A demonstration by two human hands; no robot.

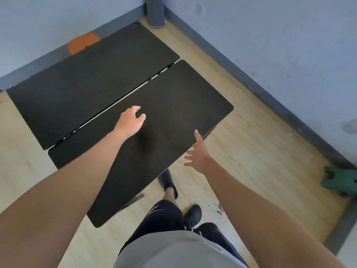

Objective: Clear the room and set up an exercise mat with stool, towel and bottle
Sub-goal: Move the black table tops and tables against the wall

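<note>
Fingers loosely curled on the left hand (pixel 131 120), holding nothing, arm stretched over the near black table (pixel 173 113). Right hand (pixel 197 153) fingers splayed, empty, at that table's right edge. I see the rolled grey mat (pixel 155 12) upright beyond the table.

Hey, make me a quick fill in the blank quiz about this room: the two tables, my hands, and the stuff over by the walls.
1. The near table and the far table both have ___ tops.
2. The rolled grey mat stands upright in the room's ___.
3. The left hand and the right hand hold ___.
4. The small object on the floor by the right-hand wall is ___.
Missing words: black; corner; nothing; green.
</note>
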